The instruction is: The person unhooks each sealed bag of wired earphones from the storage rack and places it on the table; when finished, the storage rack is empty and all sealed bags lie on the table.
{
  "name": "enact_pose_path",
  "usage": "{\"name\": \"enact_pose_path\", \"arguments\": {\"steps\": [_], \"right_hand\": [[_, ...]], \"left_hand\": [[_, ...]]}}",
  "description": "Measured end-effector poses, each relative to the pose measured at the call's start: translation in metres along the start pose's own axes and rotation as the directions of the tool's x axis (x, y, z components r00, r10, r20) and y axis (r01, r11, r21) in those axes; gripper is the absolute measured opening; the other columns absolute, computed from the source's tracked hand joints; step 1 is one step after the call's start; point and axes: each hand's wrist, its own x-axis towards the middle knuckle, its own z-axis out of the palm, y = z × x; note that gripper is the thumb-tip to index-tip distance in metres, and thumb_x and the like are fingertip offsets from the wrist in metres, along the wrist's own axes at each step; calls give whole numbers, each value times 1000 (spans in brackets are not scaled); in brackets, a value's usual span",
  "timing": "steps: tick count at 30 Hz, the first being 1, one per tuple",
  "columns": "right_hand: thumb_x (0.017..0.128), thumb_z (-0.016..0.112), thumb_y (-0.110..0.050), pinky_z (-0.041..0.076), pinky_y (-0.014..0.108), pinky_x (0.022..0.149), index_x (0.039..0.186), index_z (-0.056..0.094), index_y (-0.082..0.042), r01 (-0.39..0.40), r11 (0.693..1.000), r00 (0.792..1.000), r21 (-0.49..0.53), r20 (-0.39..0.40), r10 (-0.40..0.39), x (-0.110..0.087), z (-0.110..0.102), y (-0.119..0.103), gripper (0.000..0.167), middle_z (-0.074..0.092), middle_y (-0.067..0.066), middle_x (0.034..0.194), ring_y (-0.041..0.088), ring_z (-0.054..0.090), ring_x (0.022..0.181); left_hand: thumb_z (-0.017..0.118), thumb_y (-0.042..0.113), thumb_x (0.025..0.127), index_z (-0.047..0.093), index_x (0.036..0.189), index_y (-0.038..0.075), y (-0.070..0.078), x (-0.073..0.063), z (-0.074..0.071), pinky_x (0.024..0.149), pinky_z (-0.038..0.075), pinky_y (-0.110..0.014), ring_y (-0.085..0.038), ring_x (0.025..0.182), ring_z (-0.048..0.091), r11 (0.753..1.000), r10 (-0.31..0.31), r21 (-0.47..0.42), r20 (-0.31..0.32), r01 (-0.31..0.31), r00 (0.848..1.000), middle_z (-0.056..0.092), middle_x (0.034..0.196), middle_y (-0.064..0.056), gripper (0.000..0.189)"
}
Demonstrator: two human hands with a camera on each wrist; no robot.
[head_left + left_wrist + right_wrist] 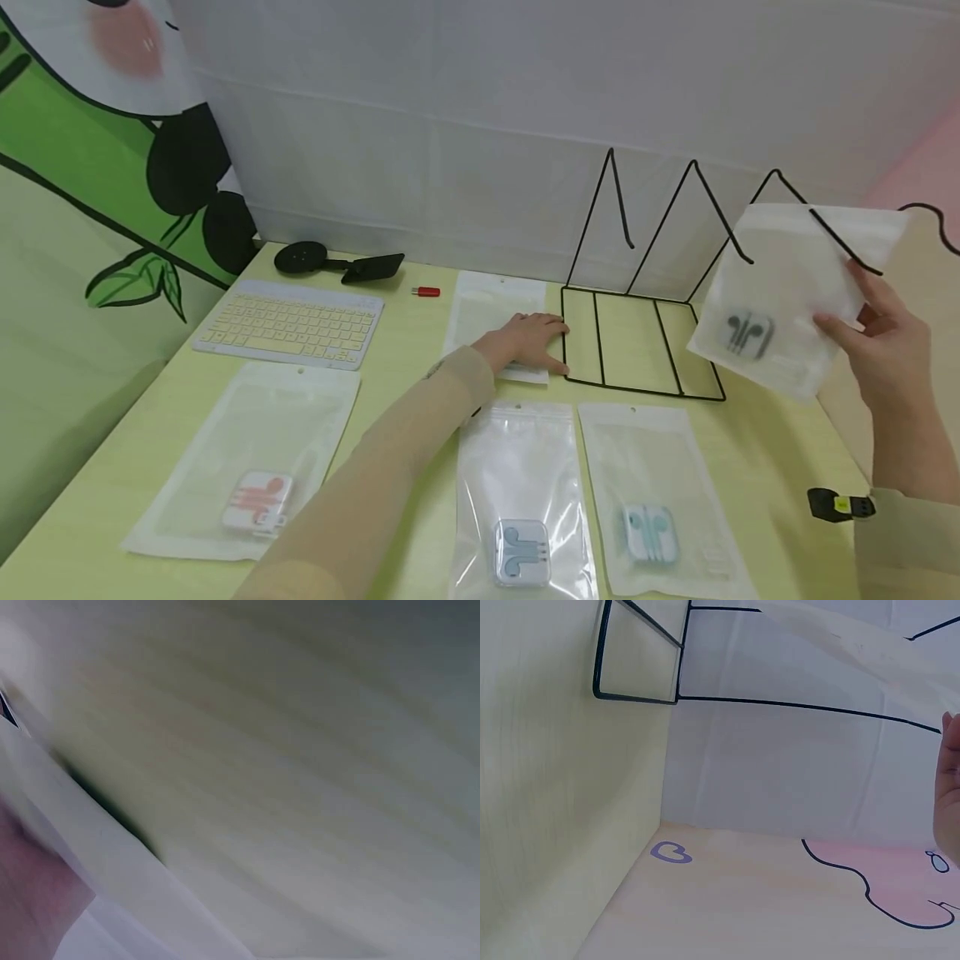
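Note:
In the head view my right hand (892, 333) pinches the right side of a white zip bag (787, 292) with dark earphones (748, 333) in it. This bag hangs tilted at the rightmost prong of a black wire rack (626, 387). The prong crosses in front of the bag; whether it runs through the bag's hole, I cannot tell. Spread fingers of my left hand (525, 340) touch the left side of the rack's base. Beneath that hand, another white bag (495, 300) lies partly hidden. The left wrist view is mostly blurred tabletop.
Bags with red earphones (258, 500), blue earphones (521, 552) and light green earphones (649, 533) lie along the front. At the back left are a white keyboard (292, 321), a black folding stand (341, 265) and a red USB stick (426, 292). A white wall cloth (450, 183) closes the back.

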Motion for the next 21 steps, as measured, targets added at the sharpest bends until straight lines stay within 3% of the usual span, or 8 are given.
{"name": "enact_pose_path", "arguments": {"steps": [11,21], "right_hand": [[82,53,23,51,13,74,140,43,1,-9,999,1000,37,13,8,-20,-13,-8,63,37,7,145,13,53,107],[79,51,27,52,15,75,133,44,13,93,995,995,47,33,-94,-34,-25,-12,56,51,9,123,15,56,104]], "left_hand": [[50,71,82,25,149,28,-3,5,2,115,17,-48,-20,144,16,1000,0,10,-15,0,1000,19,157,2,84],[51,72,81,26,149,28,-3,4,1,115,17,-49,-20,144,16,1000,-4,-14,-12,3,1000,19,157,2,85]]}}
